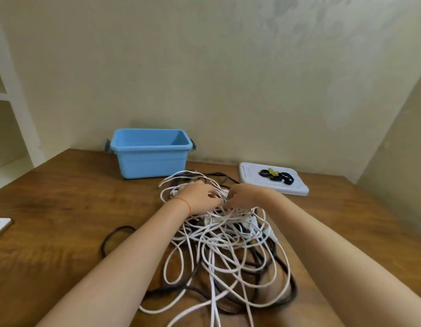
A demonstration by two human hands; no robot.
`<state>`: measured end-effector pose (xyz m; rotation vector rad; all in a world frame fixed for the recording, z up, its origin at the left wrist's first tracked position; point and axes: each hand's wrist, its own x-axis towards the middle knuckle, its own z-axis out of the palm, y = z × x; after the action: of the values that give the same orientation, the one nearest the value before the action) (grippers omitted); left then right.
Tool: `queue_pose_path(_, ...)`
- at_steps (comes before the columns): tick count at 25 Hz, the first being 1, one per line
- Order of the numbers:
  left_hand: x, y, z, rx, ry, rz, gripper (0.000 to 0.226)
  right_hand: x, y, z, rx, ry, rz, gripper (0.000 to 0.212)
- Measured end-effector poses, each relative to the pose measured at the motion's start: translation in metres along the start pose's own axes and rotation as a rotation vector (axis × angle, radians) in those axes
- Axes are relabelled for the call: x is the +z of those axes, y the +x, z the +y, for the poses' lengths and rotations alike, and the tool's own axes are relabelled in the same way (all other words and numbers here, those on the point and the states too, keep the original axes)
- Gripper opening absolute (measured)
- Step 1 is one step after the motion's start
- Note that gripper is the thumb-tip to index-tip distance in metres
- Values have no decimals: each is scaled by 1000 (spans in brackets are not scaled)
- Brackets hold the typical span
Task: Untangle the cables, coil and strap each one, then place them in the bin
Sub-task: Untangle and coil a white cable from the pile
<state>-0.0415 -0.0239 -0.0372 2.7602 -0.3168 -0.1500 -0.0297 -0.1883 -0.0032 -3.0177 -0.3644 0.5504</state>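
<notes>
No writing shows. The blue bin (150, 153) holds nothing I can see; my left hand (200, 197) and right hand (246, 195) pinch white cables (224, 232); straps (276, 176) lie on the lid (296, 188).

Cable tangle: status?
Both hands, left hand and right hand, gripping white cables at pile's far end. Still knotted with dark cables. Bin empty, path unobstructed.

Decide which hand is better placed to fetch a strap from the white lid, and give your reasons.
Right. The right hand works the cables on the side nearest the lid, where the straps lie. The left hand would probably have to cross over the right arm and the tangle.
</notes>
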Motion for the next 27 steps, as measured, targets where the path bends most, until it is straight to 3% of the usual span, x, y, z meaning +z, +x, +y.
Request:
queue_pose_path(2,9,-13,14,-1,84,-50,63,14,-17,18,-18,56,53,38)
queue_pose_path(6,20,-46,43,19,170,17,64,38,-43,47,-83,234,166,32)
queue_pose_path(9,27,-59,55,33,185,-48,70,48,-51,62,-71,228,168,37)
queue_pose_path(11,26,-61,57,29,192,-45,72,58,-49,71,1,171,200,44)
queue_pose_path(15,22,-61,50,58,170,32,61,65,-60,101,293,183,533,45)
queue_pose_path(18,26,-59,52,56,125,59,61,65,-62,120,408,216,425,42)
queue_pose_path(21,41,-59,65,91,231,-62,75,63,-53,110,232,288,386,34)
queue_pose_path(24,41,-56,66,97,231,-147,84,64,-49,82,68,463,265,53)
queue_pose_path(27,29,-51,45,132,255,-109,71,61,-53,76,-14,497,166,68)
